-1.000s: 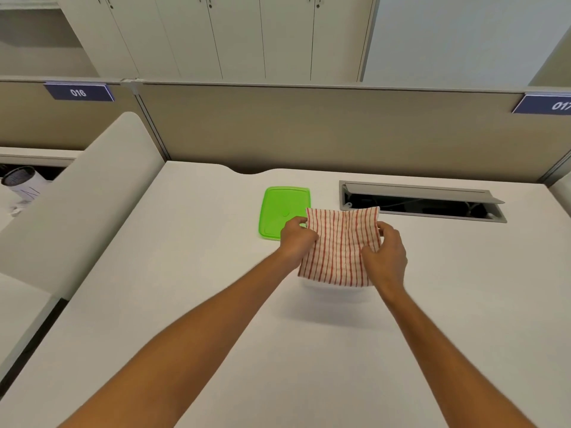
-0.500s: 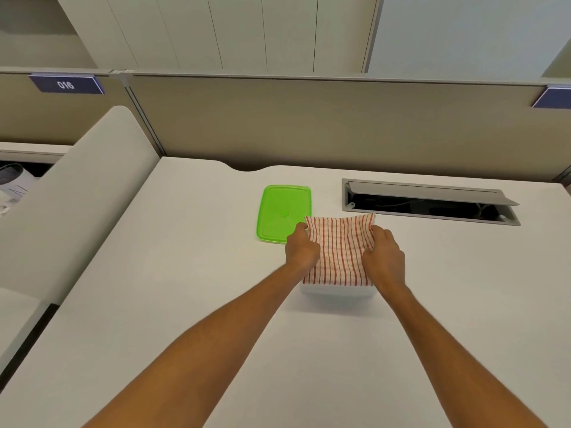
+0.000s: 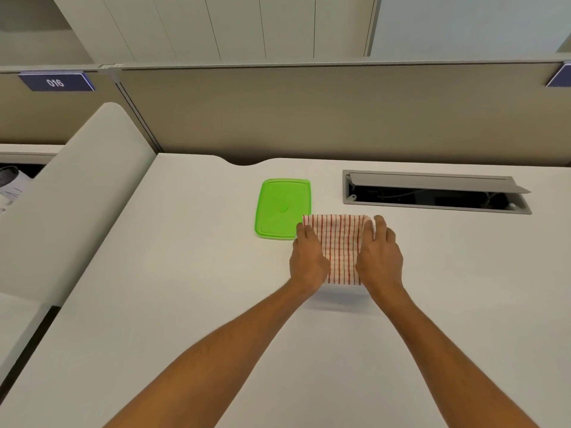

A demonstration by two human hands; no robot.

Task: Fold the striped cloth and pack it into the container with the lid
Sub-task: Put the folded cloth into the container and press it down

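We have lowered the striped cloth [image 3: 340, 248] from mid-air into the container; left hand [image 3: 309, 261] and right hand [image 3: 381, 257] press flat along its sides, green lid [image 3: 282, 208] beyond the left fingertips, awaiting closure.

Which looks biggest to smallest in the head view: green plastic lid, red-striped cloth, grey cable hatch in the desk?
1. Grey cable hatch, clearly largest.
2-3. Green plastic lid and red-striped cloth look alike; hands cover the cloth's sides, so unranked.

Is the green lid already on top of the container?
No, the green lid lies flat on the desk, left of the striped cloth.
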